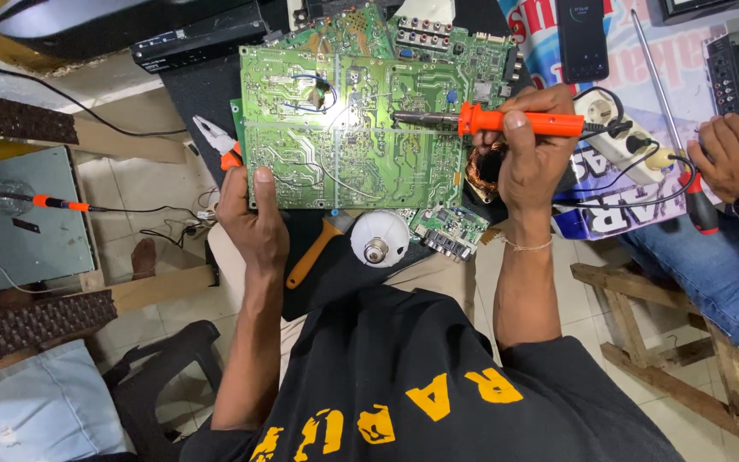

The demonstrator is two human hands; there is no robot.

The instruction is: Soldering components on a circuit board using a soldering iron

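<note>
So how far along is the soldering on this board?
Set up: the left hand steadies the green board, solder side up. In hand: the right hand holds the orange iron, tip over the board's right part. Finished and remaining joints are too small to tell.

— What carries it all?

— A dark bench (207, 90) — with circuit boards (438, 38), pliers (220, 141), a white bulb (380, 237) and a power strip (617, 128) lying on it.

— And at the far edge?

— A black box (198, 38) and a phone (582, 38) on a printed sheet (540, 26).
</note>
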